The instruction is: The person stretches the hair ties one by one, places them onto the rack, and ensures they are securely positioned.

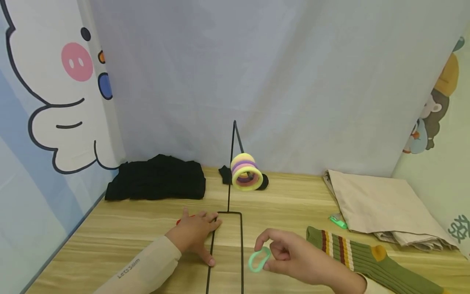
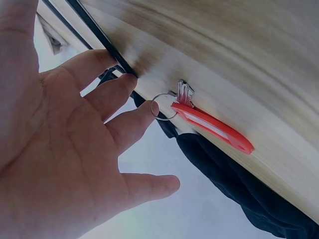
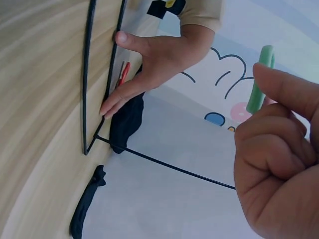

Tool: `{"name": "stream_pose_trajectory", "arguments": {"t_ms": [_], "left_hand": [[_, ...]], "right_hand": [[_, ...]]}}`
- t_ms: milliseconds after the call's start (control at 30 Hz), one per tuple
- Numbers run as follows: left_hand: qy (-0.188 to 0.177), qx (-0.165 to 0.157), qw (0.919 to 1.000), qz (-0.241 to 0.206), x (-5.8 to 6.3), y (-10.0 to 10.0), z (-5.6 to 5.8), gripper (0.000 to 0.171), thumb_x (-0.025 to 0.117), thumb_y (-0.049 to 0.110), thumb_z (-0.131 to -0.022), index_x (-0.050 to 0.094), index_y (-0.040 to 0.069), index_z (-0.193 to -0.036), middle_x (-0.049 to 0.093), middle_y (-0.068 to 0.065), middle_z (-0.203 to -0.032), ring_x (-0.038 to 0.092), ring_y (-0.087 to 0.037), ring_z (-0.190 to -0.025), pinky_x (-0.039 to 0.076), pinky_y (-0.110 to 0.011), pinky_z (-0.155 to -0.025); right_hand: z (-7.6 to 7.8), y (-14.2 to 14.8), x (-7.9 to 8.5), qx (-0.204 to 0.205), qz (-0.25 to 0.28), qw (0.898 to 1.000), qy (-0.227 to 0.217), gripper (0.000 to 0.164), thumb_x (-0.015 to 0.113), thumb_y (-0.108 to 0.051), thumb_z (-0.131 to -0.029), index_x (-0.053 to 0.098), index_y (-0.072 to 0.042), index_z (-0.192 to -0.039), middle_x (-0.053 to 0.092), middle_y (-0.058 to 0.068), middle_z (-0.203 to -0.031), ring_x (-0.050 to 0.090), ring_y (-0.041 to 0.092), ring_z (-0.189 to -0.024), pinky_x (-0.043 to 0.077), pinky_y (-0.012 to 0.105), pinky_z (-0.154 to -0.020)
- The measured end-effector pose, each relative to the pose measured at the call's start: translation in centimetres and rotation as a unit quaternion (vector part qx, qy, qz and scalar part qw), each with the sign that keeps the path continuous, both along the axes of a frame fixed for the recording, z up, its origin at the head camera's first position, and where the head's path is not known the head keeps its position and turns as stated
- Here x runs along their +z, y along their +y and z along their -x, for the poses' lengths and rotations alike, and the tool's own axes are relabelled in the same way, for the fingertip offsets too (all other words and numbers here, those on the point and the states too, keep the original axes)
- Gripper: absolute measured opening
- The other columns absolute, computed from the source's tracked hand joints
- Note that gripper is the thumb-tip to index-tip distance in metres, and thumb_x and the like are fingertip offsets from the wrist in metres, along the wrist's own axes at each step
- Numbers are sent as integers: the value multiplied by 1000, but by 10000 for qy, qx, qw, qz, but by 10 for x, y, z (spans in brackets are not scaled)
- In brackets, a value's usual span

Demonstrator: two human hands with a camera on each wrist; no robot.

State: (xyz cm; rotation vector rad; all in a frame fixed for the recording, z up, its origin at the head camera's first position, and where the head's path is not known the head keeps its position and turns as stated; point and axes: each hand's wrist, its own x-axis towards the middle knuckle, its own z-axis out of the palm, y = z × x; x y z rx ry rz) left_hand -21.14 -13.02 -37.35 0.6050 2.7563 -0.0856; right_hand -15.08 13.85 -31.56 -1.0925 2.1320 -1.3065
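In the head view my right hand pinches a mint-green hair tie between thumb and index finger, above the wooden table. The right wrist view shows the hair tie edge-on, the other fingers curled. With fingers spread, my left hand rests on the base of a black wire stand. Yellow, purple and pink hair ties hang bunched on the stand's upper arm. Beside the left fingertips lie keys on a ring with a red tag, mostly hidden by that hand in the head view.
Folded black cloth lies at the back left, and a smaller black item sits behind the stand. To the right are a striped green sock, a green-tagged item and folded beige cloth. A grey curtain hangs behind the table.
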Motion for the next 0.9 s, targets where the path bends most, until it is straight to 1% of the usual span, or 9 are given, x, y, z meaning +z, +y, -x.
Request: {"name": "stream_pose_trajectory", "arguments": {"t_ms": [233, 400, 500, 667, 767, 900], "left_hand": [[54, -8, 9999, 112, 0, 0, 0, 109, 68, 73, -52, 34, 25, -144, 27, 2, -153, 27, -27, -139, 17, -69, -103], [58, -12, 9999, 103, 0, 0, -1, 110, 69, 73, -51, 35, 25, -144, 27, 2, -153, 28, -27, -139, 17, -68, -103], [54, -11, 10000, 79, 0, 1, -1, 110, 69, 73, -51, 34, 25, -144, 27, 2, -153, 27, -27, -139, 17, -68, -103], [46, -1, 10000, 81, 0, 0, -1, 110, 68, 73, -51, 34, 25, -144, 26, 2, -153, 27, -27, -139, 16, -69, -103], [54, -3, 10000, 74, 0, 0, -1, 110, 68, 73, -51, 34, 25, -144, 26, 2, -153, 27, -27, -139, 16, -69, -103], [76, -12, 10000, 57, -2, -1, 0, 110, 67, 74, -51, 34, 25, -144, 27, 2, -153, 27, -27, -139, 16, -69, -103]], "right_hand": [[-2, -1, 12, 69, 337, 9991, 241, 22, 62, -15, -89, 52, -7, -107, 22, 10, -54, 21, 3, -46, 31, 19, -48], [-4, -2, 20, 140, 535, 9975, 436, 22, 61, -14, -89, 52, -7, -108, 21, 9, -55, 20, 8, -45, 31, 19, -47], [-5, -3, 23, 170, 635, 9965, 508, 22, 60, -12, -90, 52, -6, -109, 21, 8, -55, 20, 11, -45, 30, 21, -46], [-7, -6, 27, 146, 782, 9947, 645, 22, 60, -10, -89, 52, -6, -109, 21, 8, -55, 20, 11, -44, 29, 20, -44], [-8, -8, 30, 155, 932, 9925, 775, 22, 60, -6, -89, 51, -6, -109, 21, 7, -55, 20, 12, -44, 28, 20, -43], [-9, -11, 35, 226, 1192, 9868, 1076, 25, 59, 0, -87, 51, -4, -110, 21, 6, -55, 21, 14, -43, 28, 19, -42]]}}
